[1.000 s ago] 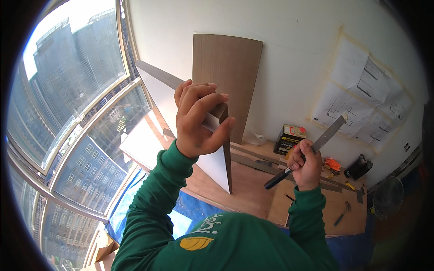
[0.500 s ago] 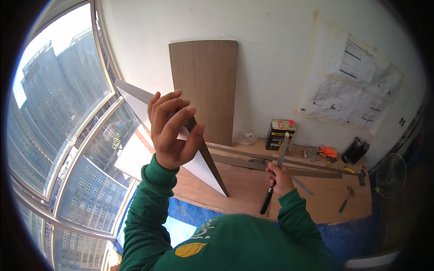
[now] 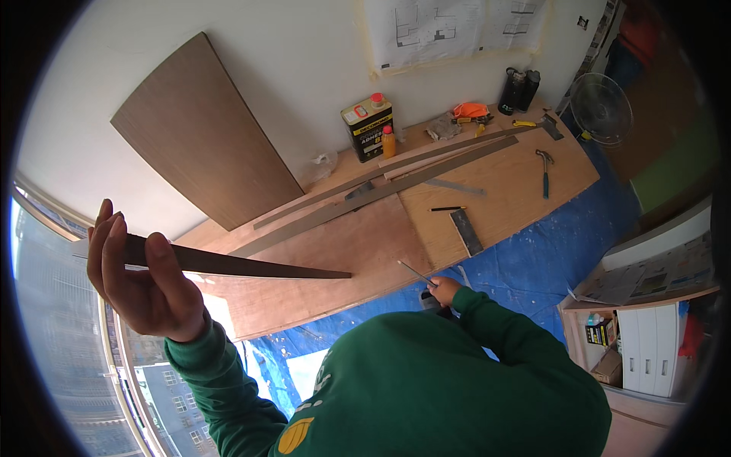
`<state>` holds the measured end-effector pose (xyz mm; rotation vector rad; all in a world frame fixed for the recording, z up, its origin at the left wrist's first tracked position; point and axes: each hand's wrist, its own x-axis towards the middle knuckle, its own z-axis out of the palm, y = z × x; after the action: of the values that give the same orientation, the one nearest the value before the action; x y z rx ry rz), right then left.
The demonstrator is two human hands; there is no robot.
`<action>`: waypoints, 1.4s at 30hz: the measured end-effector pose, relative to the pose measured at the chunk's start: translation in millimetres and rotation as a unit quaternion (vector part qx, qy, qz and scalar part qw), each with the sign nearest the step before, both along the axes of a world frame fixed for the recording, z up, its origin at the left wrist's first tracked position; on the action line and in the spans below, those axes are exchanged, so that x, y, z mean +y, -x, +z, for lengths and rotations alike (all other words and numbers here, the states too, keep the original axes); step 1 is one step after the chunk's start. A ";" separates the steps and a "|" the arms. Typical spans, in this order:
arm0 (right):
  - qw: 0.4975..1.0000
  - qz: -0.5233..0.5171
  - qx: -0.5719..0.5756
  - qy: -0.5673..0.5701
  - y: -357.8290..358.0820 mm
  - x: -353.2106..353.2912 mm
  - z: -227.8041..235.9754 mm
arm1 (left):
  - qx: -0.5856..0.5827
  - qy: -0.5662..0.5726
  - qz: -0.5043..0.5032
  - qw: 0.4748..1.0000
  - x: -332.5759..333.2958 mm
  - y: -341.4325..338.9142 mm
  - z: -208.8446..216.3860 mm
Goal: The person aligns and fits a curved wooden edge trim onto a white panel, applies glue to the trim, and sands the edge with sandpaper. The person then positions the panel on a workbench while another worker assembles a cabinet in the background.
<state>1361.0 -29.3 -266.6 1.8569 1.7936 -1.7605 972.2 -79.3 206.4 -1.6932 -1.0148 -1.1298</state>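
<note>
My left hand (image 3: 145,286) is raised at the left, its fingers and thumb closed round the edge of a brown board (image 3: 251,263). The board appears nearly edge-on, its narrow end low over the plywood worktop (image 3: 304,299). Close to the worktop's front edge, my right hand (image 3: 444,291) grips a file (image 3: 415,271). The thin metal blade points up and left; most of the handle is hidden by the hand and sleeve. Blade and board are apart.
Long brown strips (image 3: 396,190), a pencil (image 3: 448,208), a dark flat block (image 3: 467,233) and a hammer (image 3: 545,174) lie on the worktop. Behind stand an adhesive can (image 3: 368,126) and a leaning wood panel (image 3: 209,133). A fan (image 3: 600,109) stands right; blue sheeting (image 3: 525,247) covers the floor.
The view has swung right and down. The board has turned from showing its white face to nearly edge-on. The file, upright before, is now lower, by the worktop's front edge.
</note>
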 end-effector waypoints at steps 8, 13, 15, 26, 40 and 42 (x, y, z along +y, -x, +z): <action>0.965 -0.120 -0.107 -0.207 -53.6 56.3 -34.5 | -0.027 0.027 -0.014 0.999 14.4 5.1 2.6; 0.940 -0.170 -0.166 -0.245 -96.6 166.7 -51.5 | 0.029 0.021 0.133 0.990 10.3 -2.3 10.6; 0.932 -0.183 -0.238 -0.204 -114.9 208.4 -66.2 | 0.040 0.002 0.216 0.975 6.9 -10.7 10.2; 0.896 -0.137 -0.398 -0.142 -185.8 295.8 -126.7 | -0.056 -0.073 0.365 0.926 24.2 -41.1 -3.0; 0.872 -0.178 -0.416 -0.188 -183.1 328.2 -98.1 | -0.058 -0.103 0.380 0.918 19.6 -31.5 -6.3; 0.927 -0.188 -0.276 -0.171 -151.5 351.9 -87.6 | -0.052 -0.114 0.375 0.918 18.7 -30.7 -6.9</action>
<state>1512.5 322.6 -354.3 2.6331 1.6593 -0.8445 1002.9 -60.6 199.5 -0.9167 -1.3754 -0.7786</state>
